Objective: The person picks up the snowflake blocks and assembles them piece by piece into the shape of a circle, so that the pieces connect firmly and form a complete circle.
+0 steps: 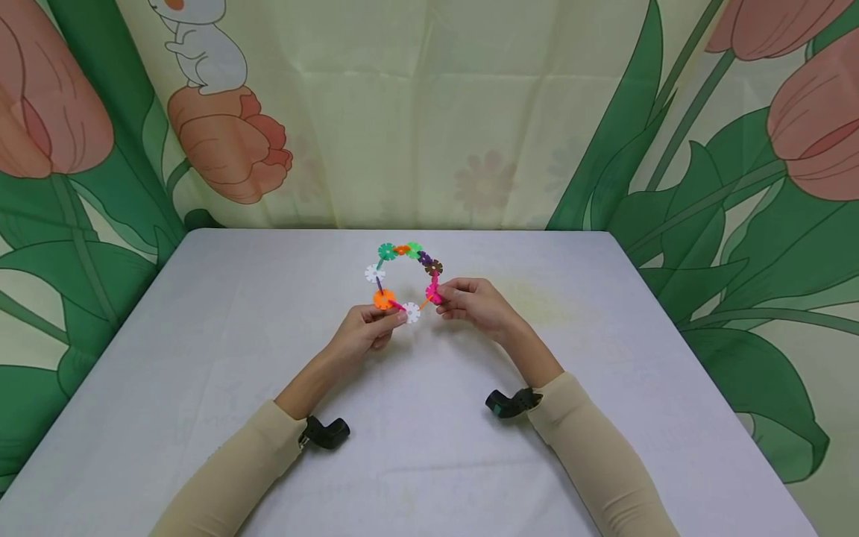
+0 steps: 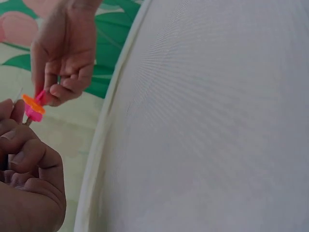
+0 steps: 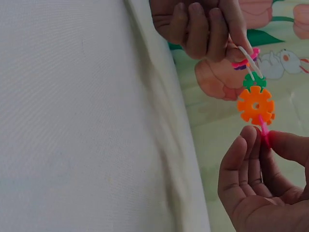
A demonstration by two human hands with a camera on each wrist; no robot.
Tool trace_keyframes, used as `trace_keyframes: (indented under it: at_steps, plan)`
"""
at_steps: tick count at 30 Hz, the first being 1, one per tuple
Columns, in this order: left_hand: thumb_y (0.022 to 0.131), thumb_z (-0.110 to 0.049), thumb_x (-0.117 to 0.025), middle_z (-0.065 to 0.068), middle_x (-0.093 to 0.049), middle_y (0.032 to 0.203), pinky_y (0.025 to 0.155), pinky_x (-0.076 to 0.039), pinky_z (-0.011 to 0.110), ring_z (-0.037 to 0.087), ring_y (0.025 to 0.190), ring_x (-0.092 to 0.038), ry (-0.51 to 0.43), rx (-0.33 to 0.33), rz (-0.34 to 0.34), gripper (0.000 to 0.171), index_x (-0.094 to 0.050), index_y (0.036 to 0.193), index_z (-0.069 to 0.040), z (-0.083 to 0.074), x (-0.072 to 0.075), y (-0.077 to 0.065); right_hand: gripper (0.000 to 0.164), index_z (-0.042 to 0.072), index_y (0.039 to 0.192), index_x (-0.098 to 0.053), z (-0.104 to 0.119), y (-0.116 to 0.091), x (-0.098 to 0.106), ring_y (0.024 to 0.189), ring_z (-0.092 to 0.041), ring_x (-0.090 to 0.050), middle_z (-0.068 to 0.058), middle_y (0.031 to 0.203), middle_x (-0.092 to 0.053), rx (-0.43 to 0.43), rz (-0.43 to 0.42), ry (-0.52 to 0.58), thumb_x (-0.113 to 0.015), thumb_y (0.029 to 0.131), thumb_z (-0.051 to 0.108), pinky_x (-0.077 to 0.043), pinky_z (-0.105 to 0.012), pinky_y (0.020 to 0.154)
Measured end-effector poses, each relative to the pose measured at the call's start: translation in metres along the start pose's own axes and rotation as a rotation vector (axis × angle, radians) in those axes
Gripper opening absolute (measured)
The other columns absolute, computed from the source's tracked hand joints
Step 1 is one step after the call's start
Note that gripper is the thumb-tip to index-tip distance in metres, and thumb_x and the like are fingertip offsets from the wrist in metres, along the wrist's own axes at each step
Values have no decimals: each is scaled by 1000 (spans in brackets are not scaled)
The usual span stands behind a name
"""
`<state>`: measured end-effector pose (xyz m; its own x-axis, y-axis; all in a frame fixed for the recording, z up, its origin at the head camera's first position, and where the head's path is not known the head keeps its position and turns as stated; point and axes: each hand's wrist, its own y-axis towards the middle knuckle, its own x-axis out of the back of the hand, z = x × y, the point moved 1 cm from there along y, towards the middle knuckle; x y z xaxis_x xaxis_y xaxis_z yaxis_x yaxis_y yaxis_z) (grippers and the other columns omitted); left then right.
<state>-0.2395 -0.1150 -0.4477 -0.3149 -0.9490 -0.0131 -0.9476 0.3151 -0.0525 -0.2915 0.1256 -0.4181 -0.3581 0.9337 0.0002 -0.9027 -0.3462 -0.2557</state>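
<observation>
A ring of notched plastic snowflake discs (image 1: pixel 387 251), linked edge to edge, is held up over the table by both hands. My left hand (image 1: pixel 365 328) pinches the white disc (image 1: pixel 412 312) at the ring's bottom between thumb and fingers. On the right side, my right hand (image 1: pixel 479 306) pinches a pink disc (image 1: pixel 433 291); its thumb and fingertips meet on that disc (image 3: pixel 265 139) in the right wrist view. An orange disc (image 1: pixel 384 300) sits just above the left fingers. Green, brown and purple discs make up the ring's top. In the left wrist view, the left fingers (image 2: pixel 29 154) hide most of the ring.
A white cloth covers the table (image 1: pixel 416 447). Behind it hangs a backdrop (image 1: pixel 429 149) printed with tulips and a rabbit. Black wrist cameras (image 1: pixel 325 432) are strapped at both sleeve cuffs.
</observation>
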Motion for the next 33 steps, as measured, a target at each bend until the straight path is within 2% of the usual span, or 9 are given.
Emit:
trace_keyframes:
  at_steps: [6, 10, 20, 28, 33]
  plan:
    - [105, -16, -66, -4, -41, 62, 55, -27, 25, 13, 58, -34, -8, 15, -10, 31, -64, 109, 15, -1, 1, 0, 27, -6, 125, -66, 5, -3, 0, 83, -16, -71, -9, 101, -74, -12, 8, 4, -63, 106, 14, -62, -23, 79]
    - [105, -17, -66, -4, -41, 62, 55, -27, 26, 13, 59, -34, -12, 16, -16, 29, -65, 106, 12, -2, 2, 0, 28, -6, 125, -65, 7, -5, -2, 85, -17, -70, -12, 103, -73, -12, 13, 3, -63, 106, 14, -62, -23, 79]
    - [105, -18, -66, -4, -41, 62, 55, -27, 25, 12, 58, -34, -10, 16, -26, 38, -63, 117, 18, -1, 1, 0, 28, -7, 124, -66, 7, -7, -5, 80, -13, -70, -8, 99, -74, -7, 40, 15, -63, 107, 14, -62, -23, 77]
    - [105, -18, -67, -4, -42, 63, 56, -28, 24, 12, 59, -35, 15, 22, -67, 36, -66, 116, 16, -2, 3, -1, 22, -6, 118, -68, 5, -7, -3, 78, -13, -69, -3, 92, -73, 27, 75, -9, -63, 106, 12, -62, -23, 77]
    - [104, -18, -67, -4, -44, 64, 57, -29, 25, 13, 60, -36, 1, 38, -97, 36, -65, 116, 16, -3, 1, -2, 19, -6, 116, -67, 6, -9, 0, 78, -14, -68, -8, 94, -75, 53, 115, -40, -65, 105, 10, -62, -23, 76]
